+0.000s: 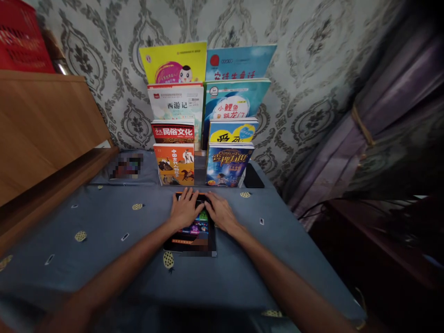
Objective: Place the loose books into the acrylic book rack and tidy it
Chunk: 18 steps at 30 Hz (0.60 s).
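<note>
A dark book (194, 228) with colourful pictures on its cover lies flat on the cloth-covered table, its lower part blurred by pixel blocks. Across its upper left part rests my left hand (185, 212), palm down with fingers spread. My right hand (222, 213) lies along the upper right edge of the same book, fingers stretched out and the thumb reaching over the cover. Neither hand is wrapped around anything. Both cover the top portion of the book.
Beyond my hands stand two columns of upright books, with an orange book (176, 165) and a blue book (229, 167) in front. A black phone-like slab (253, 175) lies right of them. A pixelated item (126, 166) lies left, near a wooden cabinet (48, 125). A purple curtain (378, 111) hangs right.
</note>
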{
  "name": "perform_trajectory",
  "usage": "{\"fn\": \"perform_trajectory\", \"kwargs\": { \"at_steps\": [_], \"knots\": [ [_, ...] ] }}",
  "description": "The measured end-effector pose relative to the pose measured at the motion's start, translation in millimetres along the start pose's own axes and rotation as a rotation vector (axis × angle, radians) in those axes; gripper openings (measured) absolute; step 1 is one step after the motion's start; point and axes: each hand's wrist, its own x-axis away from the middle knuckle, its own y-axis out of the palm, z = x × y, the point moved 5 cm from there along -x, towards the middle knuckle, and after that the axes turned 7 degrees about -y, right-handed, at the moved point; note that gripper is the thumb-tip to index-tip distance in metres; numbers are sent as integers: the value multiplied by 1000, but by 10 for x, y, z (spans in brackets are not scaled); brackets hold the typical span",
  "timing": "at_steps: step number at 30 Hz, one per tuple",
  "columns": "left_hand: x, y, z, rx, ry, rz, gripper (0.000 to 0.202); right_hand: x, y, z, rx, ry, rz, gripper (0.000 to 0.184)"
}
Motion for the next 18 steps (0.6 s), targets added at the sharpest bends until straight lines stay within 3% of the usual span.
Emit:
{"fn": "perform_trajectory", "kwargs": {
  "at_steps": [5,8,11,13,18],
  "knots": [
    [-21,2,-38,71,102,18,49,13,0,105,12,33,-6,42],
    [9,-65,-313,226,194,111,43,26,22,120,27,46,-20,42],
    [8,-153,-651,339,147,230,34,42,11,96,64,40,-6,40],
    [1,-190,-772,326,108,260,28,53,-17,70,99,44,9,39],
    [35,-235,-699,243,119,251,28,60,-58,18,118,47,29,35]
  ]
}}
